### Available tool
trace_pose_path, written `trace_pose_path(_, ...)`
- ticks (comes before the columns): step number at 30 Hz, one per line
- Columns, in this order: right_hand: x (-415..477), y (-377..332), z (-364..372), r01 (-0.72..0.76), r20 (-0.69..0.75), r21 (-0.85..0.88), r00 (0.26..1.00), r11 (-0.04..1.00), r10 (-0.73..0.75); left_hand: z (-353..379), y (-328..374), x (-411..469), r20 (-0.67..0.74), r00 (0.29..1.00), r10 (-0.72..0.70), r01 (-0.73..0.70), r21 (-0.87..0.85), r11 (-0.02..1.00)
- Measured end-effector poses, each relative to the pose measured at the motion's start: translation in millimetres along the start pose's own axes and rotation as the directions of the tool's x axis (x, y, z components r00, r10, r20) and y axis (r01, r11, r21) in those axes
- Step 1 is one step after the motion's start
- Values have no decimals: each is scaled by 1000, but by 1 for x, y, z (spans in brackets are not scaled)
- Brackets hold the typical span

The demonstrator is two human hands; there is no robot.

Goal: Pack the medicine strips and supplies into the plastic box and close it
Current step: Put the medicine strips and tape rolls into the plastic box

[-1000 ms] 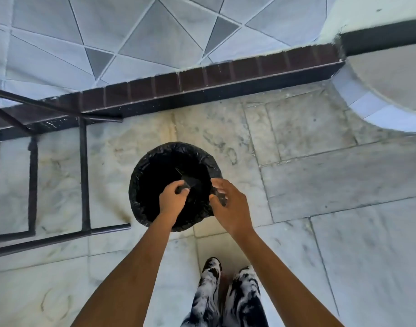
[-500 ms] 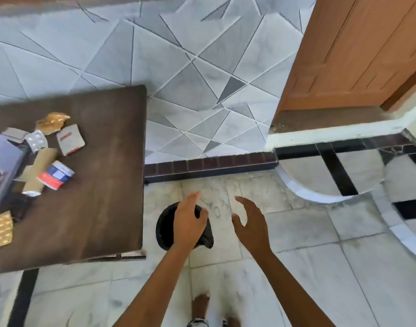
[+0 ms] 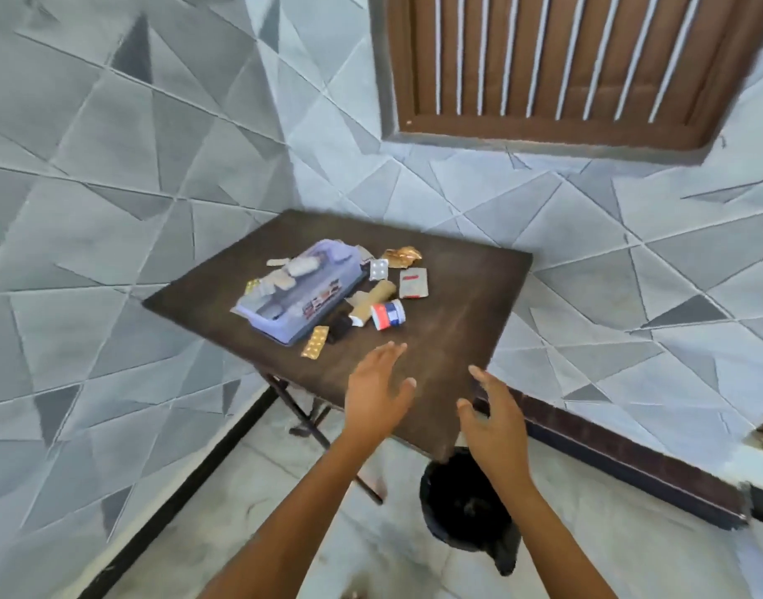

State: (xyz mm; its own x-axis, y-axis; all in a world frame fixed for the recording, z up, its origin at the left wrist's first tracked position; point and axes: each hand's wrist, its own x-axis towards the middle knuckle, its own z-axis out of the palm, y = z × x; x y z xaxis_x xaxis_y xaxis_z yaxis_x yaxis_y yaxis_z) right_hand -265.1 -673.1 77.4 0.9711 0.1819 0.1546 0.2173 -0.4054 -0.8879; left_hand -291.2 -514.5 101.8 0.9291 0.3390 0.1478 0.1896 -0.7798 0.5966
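A pale purple plastic box point(image 3: 302, 291) lies on the dark wooden table point(image 3: 457, 322), with several strips resting on it. Around it lie an orange pill strip point(image 3: 315, 341), a silver blister strip point(image 3: 378, 269), a white sachet point(image 3: 413, 283), a gold foil pack point(image 3: 401, 255), a tan roll point(image 3: 373, 299) and a small red, white and blue jar point(image 3: 388, 314). My left hand point(image 3: 377, 389) hovers open over the table's near part. My right hand point(image 3: 492, 415) is open at the table's near corner. Both hold nothing.
A black-lined bin point(image 3: 462, 503) stands on the marble floor under the table's near corner. The folding table legs point(image 3: 302, 415) show below. A grey geometric tiled wall is behind, with a brown barred window point(image 3: 557, 67) at the upper right.
The view has swung up from the bin to the table. Both hands left the bin, opened, and rose to the table's near edge.
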Motion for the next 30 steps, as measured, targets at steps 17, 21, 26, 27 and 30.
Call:
trace_pose_path(17,98,-106,260,-13,33,-21,999,1000,14,-136,-227,129,-76,992,-99,88,-143,986)
trace_pose_path(21,121,-108,294,-64,1,-49,998,997,64,-142,-262,170,-30,993,-111,105,-147,984)
trace_pose_path(26,151,-100,317,-100,-23,-86,995,991,98,-145,-282,209,7,996,-89,89,-151,984)
trace_pose_path(27,160,-99,326,-100,-26,-86,995,991,98,-145,-289,221,18,994,-109,110,-151,982)
trace_pose_path(30,183,-98,341,-111,-36,-78,993,991,108,-149,-301,249,30,986,-165,167,-123,978)
